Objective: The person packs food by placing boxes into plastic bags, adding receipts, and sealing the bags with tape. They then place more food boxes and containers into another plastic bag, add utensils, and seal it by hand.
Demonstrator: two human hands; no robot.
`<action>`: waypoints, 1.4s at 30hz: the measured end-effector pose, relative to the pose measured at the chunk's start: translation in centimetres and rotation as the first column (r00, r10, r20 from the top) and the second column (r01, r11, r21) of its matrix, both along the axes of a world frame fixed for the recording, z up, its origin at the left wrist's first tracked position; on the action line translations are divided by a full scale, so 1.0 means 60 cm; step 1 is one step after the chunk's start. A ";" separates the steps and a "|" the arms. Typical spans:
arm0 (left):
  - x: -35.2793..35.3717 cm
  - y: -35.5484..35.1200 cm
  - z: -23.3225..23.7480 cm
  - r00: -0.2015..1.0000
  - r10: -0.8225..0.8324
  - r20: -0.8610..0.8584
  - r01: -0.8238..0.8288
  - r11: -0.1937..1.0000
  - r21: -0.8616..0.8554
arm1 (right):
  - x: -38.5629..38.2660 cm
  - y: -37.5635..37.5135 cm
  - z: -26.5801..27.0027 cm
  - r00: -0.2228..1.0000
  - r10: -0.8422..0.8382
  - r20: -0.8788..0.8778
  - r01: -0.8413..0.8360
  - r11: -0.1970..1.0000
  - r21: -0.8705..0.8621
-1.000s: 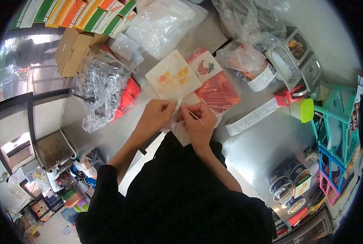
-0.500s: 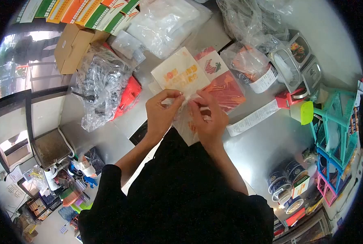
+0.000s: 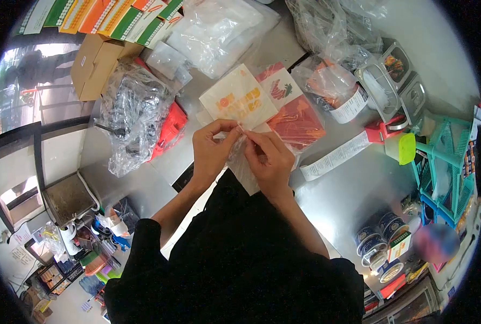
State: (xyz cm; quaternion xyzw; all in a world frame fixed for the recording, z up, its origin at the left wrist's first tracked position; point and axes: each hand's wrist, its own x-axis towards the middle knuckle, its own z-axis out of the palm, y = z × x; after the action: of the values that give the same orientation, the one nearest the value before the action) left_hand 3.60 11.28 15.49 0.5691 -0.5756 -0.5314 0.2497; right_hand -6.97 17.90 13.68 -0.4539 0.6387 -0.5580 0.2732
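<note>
My left hand (image 3: pixel 210 154) and my right hand (image 3: pixel 273 162) meet at the counter's front edge, fingertips nearly touching. Both pinch the gathered top of a clear plastic bag (image 3: pixel 237 157), which hangs below them toward my black clothing. A pale sheet or packet shows through its lower part; exactly what is inside I cannot make out. Just beyond my fingers lies a cream paper bag (image 3: pixel 239 101) with orange print. Beside it, partly under my right hand's far side, is a red-and-white printed packet (image 3: pixel 299 121) in clear wrap.
Left on the steel counter (image 3: pixel 332 200) sits a plastic-wrapped black bundle (image 3: pixel 135 116) with a red item (image 3: pixel 170 127). White plastic bags (image 3: pixel 221 32) lie at the back. To the right are a long receipt (image 3: pixel 335 157), metal trays (image 3: pixel 413 97), a green-lidded container (image 3: pixel 406 148) and teal baskets (image 3: pixel 448 146).
My right hand has shifted left and its fingers have closed in toward my left fingertips. The plastic that was spread between its fingers is now gathered. My left hand has barely moved.
</note>
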 end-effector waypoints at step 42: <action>-0.024 0.032 -0.013 0.791 -0.207 0.576 0.555 0.639 -0.532 | -0.081 0.352 -0.299 0.713 0.057 -0.699 0.527 0.615 0.587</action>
State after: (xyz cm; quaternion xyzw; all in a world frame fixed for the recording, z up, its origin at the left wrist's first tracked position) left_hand 2.16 13.21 14.73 0.4074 -0.8801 -0.1726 0.1721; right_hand -11.84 39.01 -4.24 -0.3673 0.9204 -0.0757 0.1107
